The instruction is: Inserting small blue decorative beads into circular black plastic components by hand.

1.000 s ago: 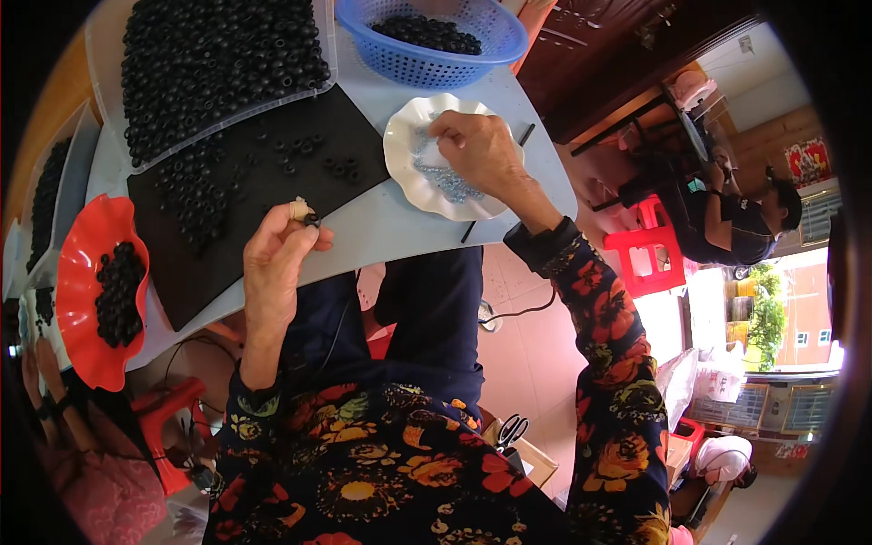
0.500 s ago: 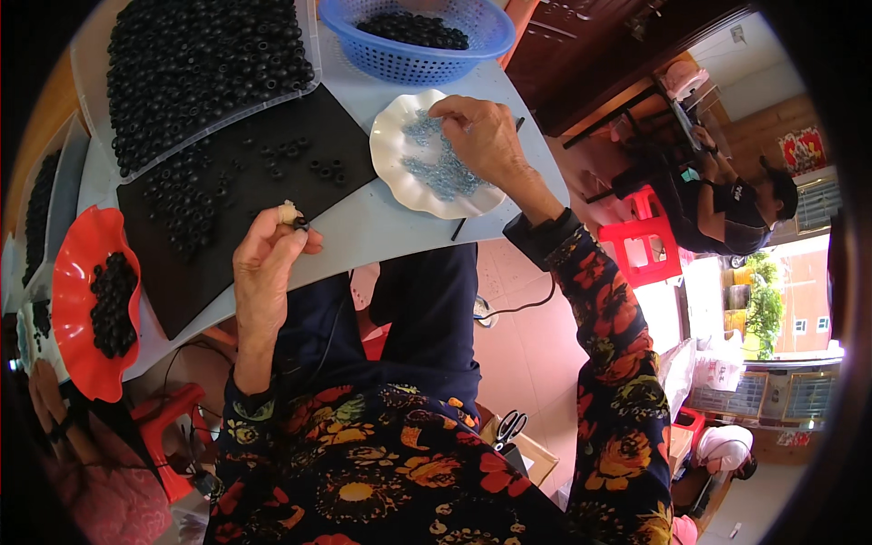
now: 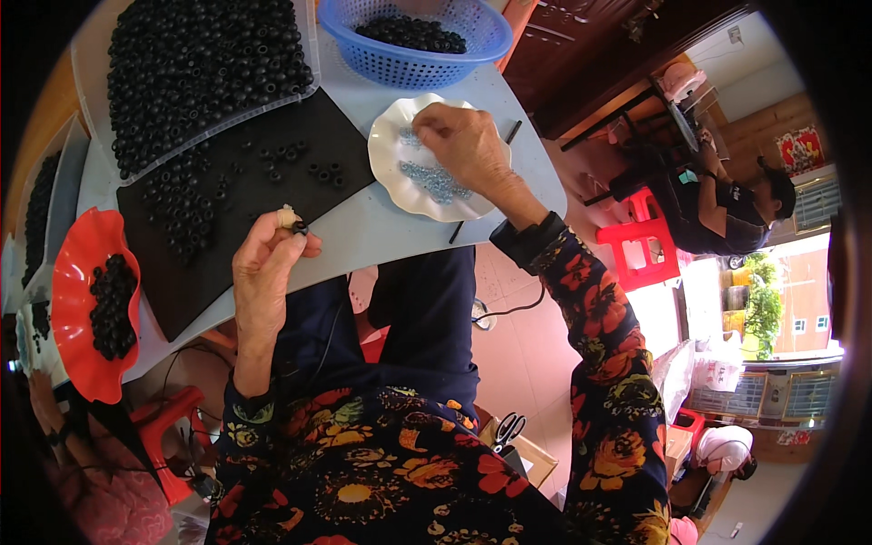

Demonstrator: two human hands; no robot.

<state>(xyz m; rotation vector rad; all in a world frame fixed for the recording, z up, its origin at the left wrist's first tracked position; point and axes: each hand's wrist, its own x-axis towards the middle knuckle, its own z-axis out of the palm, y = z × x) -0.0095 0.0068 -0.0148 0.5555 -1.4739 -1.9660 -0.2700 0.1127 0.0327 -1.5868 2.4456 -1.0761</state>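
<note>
My left hand (image 3: 263,272) is raised at the table's near edge, thumb and fingertips pinched on a small black ring-shaped piece (image 3: 300,227). A pale cover (image 3: 286,216) wraps one of its fingertips. Over a white scalloped plate (image 3: 383,173), my right hand (image 3: 463,150) has its fingertips pressed together; anything between them is hidden. Small clear bluish pieces (image 3: 436,182) lie spread on this plate, partly behind the hand. Beyond my left hand, a black mat (image 3: 331,123) carries loose black ring-shaped pieces (image 3: 186,209).
A clear box (image 3: 312,41) heaped with black pieces and a blue perforated basket (image 3: 409,68) stand at the back. To the left is a red wavy plate (image 3: 68,313) with black pieces. A thin black stick (image 3: 514,132) lies beside the white plate. Other people sit nearby.
My right hand has moved left across the white plate, its fingertips now over the far-left part. The left hand holds its place with the black piece.
</note>
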